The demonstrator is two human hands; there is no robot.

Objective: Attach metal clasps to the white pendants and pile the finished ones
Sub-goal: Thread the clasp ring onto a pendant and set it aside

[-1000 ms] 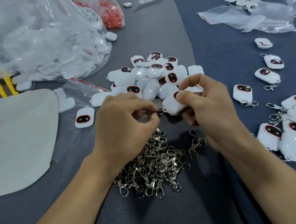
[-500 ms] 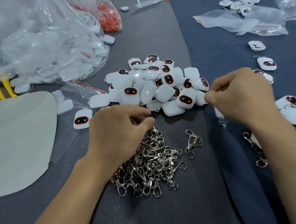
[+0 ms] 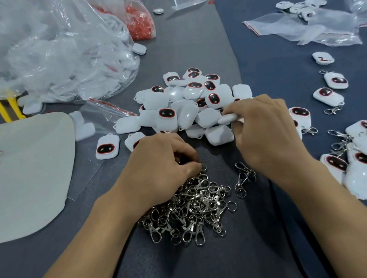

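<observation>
right fingers (image 3: 247, 106): curled, a white pendant (image 3: 228, 118) pinched edge-on at the near right rim of the loose pendant heap (image 3: 174, 108). left fingers (image 3: 186, 154): curled, tips set into the top of the metal clasps (image 3: 192, 208); whether one is gripped cannot be told. right hand (image 3: 266, 134), left hand (image 3: 158, 166): held apart. finished pendants (image 3: 366, 160): piled at far right on the blue mat (image 3: 271, 61), clasps attached.

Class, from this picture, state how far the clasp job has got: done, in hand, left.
Done: finished pendants with clasps piled at right. In hand: right hand pinches a white pendant; left hand picks at the clasp heap. Left: the central pile of bare pendants.
</observation>
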